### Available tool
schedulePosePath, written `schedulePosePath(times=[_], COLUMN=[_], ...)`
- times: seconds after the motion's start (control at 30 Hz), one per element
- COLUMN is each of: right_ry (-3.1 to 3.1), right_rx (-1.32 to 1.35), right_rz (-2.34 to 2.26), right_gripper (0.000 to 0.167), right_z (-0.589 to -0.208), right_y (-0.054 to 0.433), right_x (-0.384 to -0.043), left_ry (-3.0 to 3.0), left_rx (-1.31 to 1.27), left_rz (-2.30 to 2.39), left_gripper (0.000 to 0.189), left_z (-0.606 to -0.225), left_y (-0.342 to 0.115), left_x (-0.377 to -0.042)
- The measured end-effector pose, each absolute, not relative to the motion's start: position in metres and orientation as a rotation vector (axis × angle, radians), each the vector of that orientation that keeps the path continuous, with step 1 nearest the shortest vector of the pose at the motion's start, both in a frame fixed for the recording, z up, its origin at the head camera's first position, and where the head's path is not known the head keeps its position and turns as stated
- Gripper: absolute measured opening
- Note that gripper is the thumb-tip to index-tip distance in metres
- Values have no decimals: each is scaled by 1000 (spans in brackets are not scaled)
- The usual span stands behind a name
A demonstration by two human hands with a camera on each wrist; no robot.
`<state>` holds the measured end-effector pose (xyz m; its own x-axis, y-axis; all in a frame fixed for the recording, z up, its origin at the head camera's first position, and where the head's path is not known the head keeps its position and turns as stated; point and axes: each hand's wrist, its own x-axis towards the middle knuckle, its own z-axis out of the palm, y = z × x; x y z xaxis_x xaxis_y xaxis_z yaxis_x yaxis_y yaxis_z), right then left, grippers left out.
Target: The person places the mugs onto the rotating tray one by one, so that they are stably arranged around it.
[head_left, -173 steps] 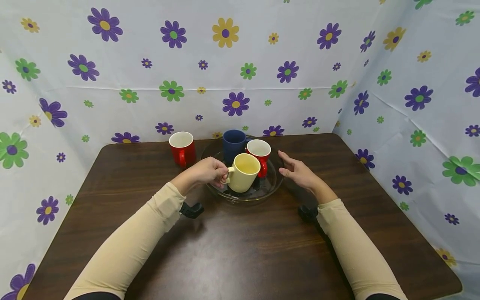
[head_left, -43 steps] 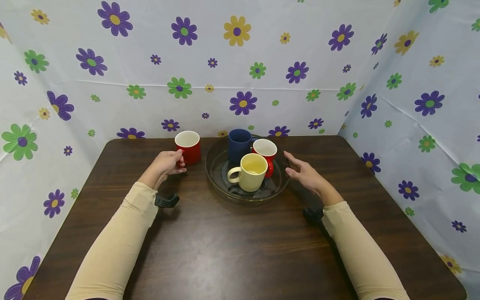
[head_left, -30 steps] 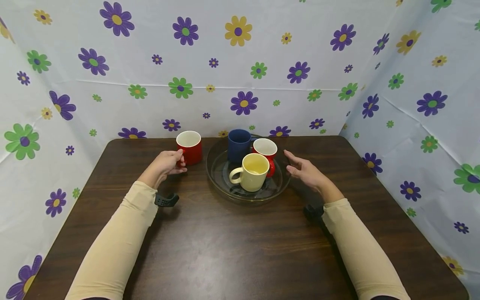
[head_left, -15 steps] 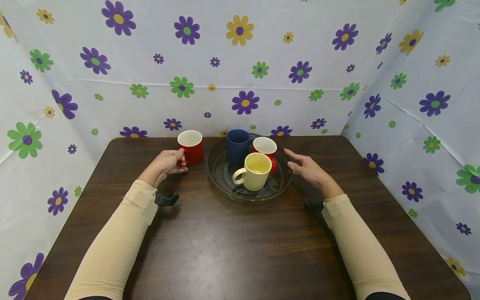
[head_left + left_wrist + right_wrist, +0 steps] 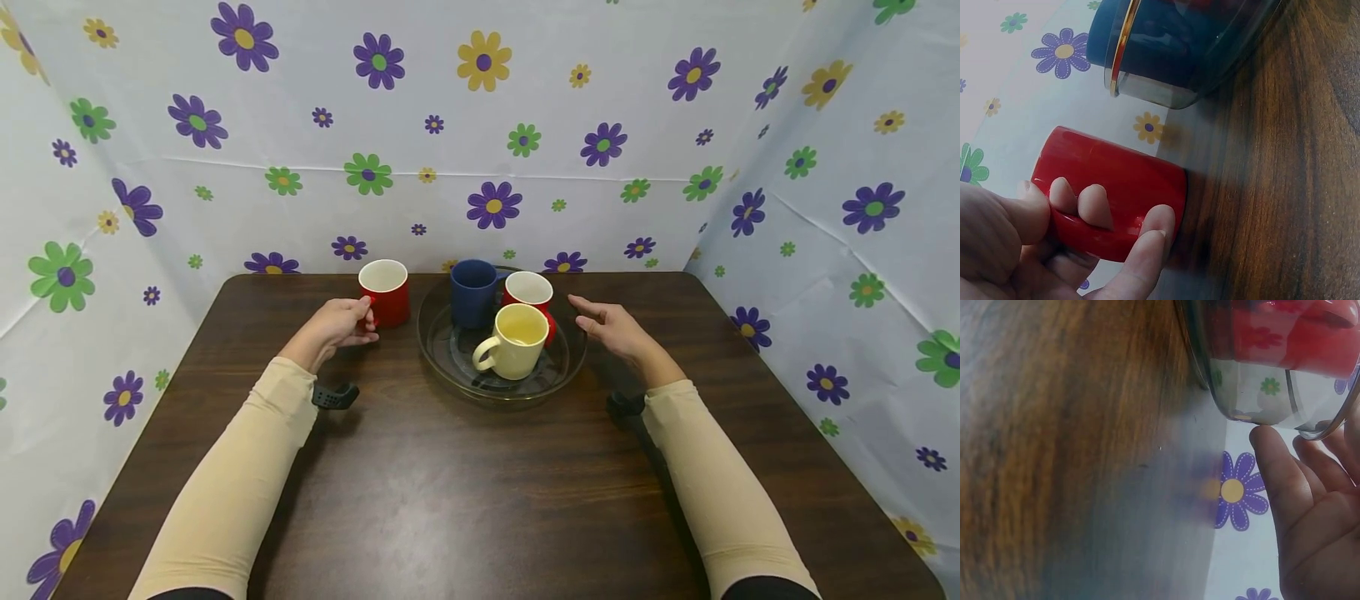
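Observation:
My left hand (image 5: 339, 327) holds the handle of a red mug (image 5: 387, 302) with a white inside, standing upright left of a clear glass bowl. In the left wrist view, fingertips show through the handle against the red mug (image 5: 1110, 181). The glass bowl (image 5: 442, 358) holds a yellow mug (image 5: 517, 350), a blue mug (image 5: 472, 296) and a second red mug (image 5: 528, 290), close together. My right hand (image 5: 618, 333) is at the bowl's right side with fingers extended; in the right wrist view a fingertip touches the glass bowl (image 5: 1235, 406).
Everything stands on a dark wooden table (image 5: 465, 500). A flower-print white sheet (image 5: 300, 92) hangs behind the table and along its right side. Each wrist wears a dark strap, such as the left one (image 5: 334, 396).
My left hand has let go of the yellow mug's handle and taken the red mug's. Lately the bowl turns slightly under my right hand: the blue mug shifts left, the yellow mug's handle right.

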<state>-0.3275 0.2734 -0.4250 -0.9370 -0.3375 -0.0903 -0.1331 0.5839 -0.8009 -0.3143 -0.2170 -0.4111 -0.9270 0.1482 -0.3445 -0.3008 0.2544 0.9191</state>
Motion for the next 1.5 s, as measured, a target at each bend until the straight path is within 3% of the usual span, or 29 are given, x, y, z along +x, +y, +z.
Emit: schedulePosePath(times=[0.7, 1.07, 1.5], right_ry=[2806, 2686, 2636], right_rx=[-504, -475, -485], right_rz=[-1234, -1162, -1184], right_gripper=[53, 63, 75], right_z=[-432, -420, -423], right_y=[271, 274, 273], right_x=[-315, -287, -281], left_ry=[2200, 2207, 2172], left_rx=[-116, -114, -126], left_rz=[1696, 1687, 1721], left_gripper=[42, 43, 44], left_z=[-413, -412, -413], left_y=[-216, -217, -216], left_x=[-313, -313, -312])
